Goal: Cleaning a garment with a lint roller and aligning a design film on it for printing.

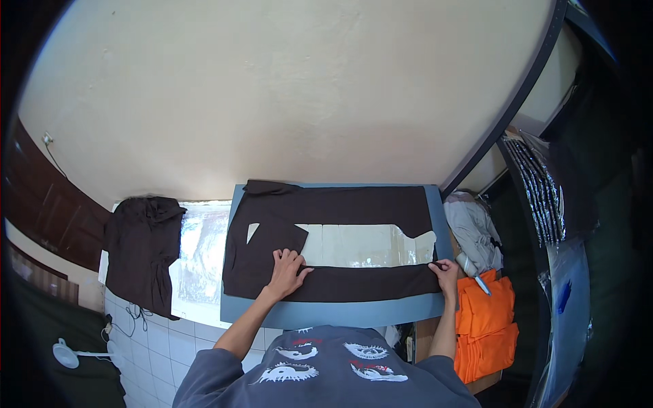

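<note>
A dark brown garment [340, 282] lies spread over the blue-grey tabletop [272, 311], its near side folded inward along a straight edge. On it rests a pale, shiny card template [354, 245] with a curved right end; a folded-over flap of the cloth covers part of its left side. My left hand [288, 273] presses on the cloth by the template's lower left corner, fingers and thumb apart. At the right end of the near strip, my right hand [445, 277] pinches the garment's edge beside the template's lower right corner.
Another dark garment [143, 251] with a drawstring lies on a white surface at the left. Orange folded cloth [484, 319], a grey cloth [474, 231] and a white-and-blue tube-like item [474, 270] sit to the right. Plastic-wrapped packs [537, 183] fill a rack beyond.
</note>
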`<state>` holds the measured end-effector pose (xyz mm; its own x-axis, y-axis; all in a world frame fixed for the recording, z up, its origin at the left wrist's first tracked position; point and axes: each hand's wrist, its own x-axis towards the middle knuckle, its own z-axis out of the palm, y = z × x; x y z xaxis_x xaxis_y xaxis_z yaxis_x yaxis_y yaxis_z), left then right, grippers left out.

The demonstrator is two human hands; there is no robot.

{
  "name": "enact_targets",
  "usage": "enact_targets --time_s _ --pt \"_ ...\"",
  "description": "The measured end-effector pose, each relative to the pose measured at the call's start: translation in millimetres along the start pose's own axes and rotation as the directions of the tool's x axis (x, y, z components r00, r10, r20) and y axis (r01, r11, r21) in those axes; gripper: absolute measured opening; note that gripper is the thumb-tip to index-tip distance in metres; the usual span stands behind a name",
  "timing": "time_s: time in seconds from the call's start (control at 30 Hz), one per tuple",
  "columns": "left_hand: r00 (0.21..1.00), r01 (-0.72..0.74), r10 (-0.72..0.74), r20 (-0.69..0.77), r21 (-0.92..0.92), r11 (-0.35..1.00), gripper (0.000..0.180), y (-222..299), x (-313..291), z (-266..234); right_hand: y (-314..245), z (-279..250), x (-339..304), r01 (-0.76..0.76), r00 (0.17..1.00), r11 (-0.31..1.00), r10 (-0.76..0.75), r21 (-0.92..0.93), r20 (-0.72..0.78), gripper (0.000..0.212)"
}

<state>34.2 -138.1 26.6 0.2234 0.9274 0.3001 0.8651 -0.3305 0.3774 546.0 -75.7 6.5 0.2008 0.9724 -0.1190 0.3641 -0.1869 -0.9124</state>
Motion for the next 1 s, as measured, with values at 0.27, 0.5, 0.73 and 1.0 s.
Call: enact_targets --time_s 0.27,0.5,0.73,1.0 --pt "0.972 0.097 -0.114 -0.208 -0.088 0.991 0.025 15.6 -12.8 8.5 -18.4 24.4 -12.2 0.096 0.925 0.854 -0.266 -0.512 -0.271 0.033" --pt "0.93 0.149 -0.164 -0.328 -0.07 0.986 0.046 52.9 -39.7 2.8 -45.3 59.6 -52.9 0.224 0.713 0.666 -0.61 -0.711 -0.347 0.028" --pt "0.936 -0.22 0.225 0.272 -0.05 0.974 0.07 75.7 -49.3 22.6 -95.7 171.6 -136.3 0.755 0.649 0.627 -0.669 -0.194 0.363 0.041" --pt "0.974 0.096 -0.127 0.189 0.164 0.982 0.084 51.5 -89.0 5.2 -68.9 157.7 -136.9 0.719 0.692 0.649 -0.631 -0.251 0.351 0.041"
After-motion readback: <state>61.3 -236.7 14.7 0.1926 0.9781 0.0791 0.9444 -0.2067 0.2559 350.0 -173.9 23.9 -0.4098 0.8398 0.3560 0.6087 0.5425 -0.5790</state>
